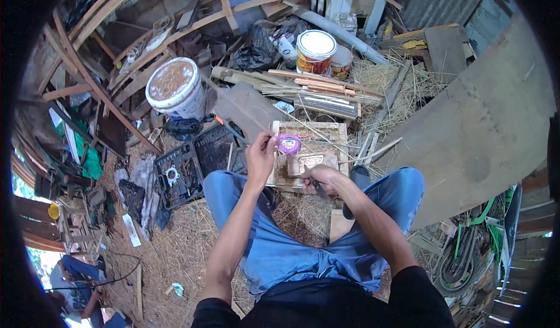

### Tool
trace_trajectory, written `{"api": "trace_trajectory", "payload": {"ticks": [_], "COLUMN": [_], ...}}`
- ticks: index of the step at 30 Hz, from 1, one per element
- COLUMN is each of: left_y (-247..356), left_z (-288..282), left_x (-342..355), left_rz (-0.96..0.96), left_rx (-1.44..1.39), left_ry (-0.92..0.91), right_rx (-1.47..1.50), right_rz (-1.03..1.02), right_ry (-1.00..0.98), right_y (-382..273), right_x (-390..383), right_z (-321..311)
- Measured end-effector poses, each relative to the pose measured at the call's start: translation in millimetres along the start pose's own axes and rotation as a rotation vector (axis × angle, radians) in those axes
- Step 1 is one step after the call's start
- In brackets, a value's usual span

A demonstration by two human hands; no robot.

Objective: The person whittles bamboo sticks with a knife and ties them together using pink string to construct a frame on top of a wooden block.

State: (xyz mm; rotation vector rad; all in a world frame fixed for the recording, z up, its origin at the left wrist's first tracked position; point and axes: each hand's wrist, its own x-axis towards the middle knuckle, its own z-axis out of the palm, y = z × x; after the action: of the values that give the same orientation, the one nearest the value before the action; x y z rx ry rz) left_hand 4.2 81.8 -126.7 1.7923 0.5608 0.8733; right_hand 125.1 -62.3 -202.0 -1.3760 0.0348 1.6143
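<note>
My left hand (262, 157) is raised beside a low wooden box top, its fingers pinched at the left edge of a round purple disc-like thing (289, 145) with a pale label. My right hand (324, 177) is closed around a dark, narrow tool (319, 189) that looks like a knife and points back toward my lap. Just beyond that hand, a small brown board (296, 166) bears a pale rectangular piece (311, 163) with rounded markings. Both rest on the wooden box (342, 134) between my knees. A thin red stick (304, 137) lies behind the disc.
Left of my knee lies an opened black tool case (178, 173). A white bucket of brown material (175, 89) stands farther back. Wood strips (326, 86) and a lidded paint pail (315, 51) are ahead. A large sheet (466, 135) slopes at right. Another person (76, 290) sits far left.
</note>
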Motion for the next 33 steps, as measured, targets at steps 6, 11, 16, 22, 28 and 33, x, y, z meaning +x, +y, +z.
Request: {"api": "trace_trajectory", "payload": {"ticks": [6, 11, 16, 22, 28, 33], "left_y": [-26.7, -52.8, -46.9, -13.1, -33.1, -38.6], "left_z": [8.2, 16.0, 13.8, 14.0, 10.5, 10.2], "left_x": [7.7, -0.8, 0.3, -9.9, -14.1, -17.4], "left_rz": [0.005, -0.039, -0.009, 0.069, 0.108, 0.004], "left_rx": [0.095, 0.087, 0.099, 0.186, 0.195, 0.108], "left_ry": [-0.053, -0.059, -0.074, -0.183, -0.209, -0.211], "right_rx": [-0.601, -0.486, -0.833, -0.699, -0.752, -0.765], "right_rz": [-0.052, -0.495, -0.680, -0.634, -0.530, -0.528], "right_ry": [0.219, 0.256, 0.649, 0.588, 0.476, 0.516], "right_y": [8.5, -3.1, 57.7, 38.8, 45.1, 60.2], "right_x": [-18.4, -25.5, 9.6, -16.0, -5.1, 9.7], "right_z": [4.4, 29.8, 27.4, 58.7, 54.9, 42.9]}}
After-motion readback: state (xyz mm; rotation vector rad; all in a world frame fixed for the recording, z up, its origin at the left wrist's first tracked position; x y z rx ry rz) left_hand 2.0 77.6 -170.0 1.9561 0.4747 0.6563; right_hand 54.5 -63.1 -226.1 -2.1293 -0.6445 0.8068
